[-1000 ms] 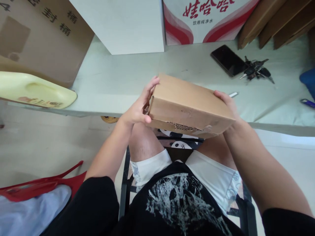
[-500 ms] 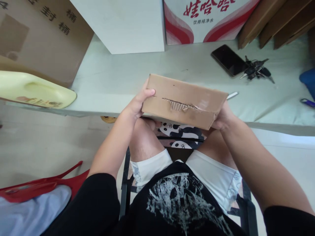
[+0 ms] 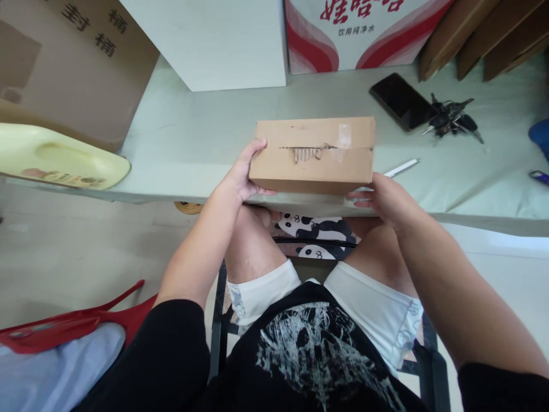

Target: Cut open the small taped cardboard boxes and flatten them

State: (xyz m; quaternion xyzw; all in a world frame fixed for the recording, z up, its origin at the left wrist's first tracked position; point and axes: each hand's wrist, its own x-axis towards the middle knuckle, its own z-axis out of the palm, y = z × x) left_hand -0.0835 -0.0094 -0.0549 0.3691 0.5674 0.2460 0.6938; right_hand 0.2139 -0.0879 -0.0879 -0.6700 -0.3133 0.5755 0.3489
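Note:
A small brown cardboard box (image 3: 313,154) with a torn, taped seam rests at the near edge of the pale green table (image 3: 193,143). My left hand (image 3: 242,174) grips its left end, thumb on the top face and fingers underneath. My right hand (image 3: 381,197) lies at the box's lower right corner with fingers stretched flat along its bottom edge, touching it. I sit on a chair with a panda-print cushion (image 3: 317,232) below the box.
A black phone (image 3: 401,102) and a bunch of keys (image 3: 450,117) lie at the back right. A thin white blade-like tool (image 3: 401,167) sits right of the box. Large cartons (image 3: 77,63) and a red-and-white water carton (image 3: 355,34) line the back. A yellow tray (image 3: 60,157) overhangs at left.
The box has been turned so its torn seam faces up and set level on the table edge. My right hand has slid from its right end to its lower right corner and flattened.

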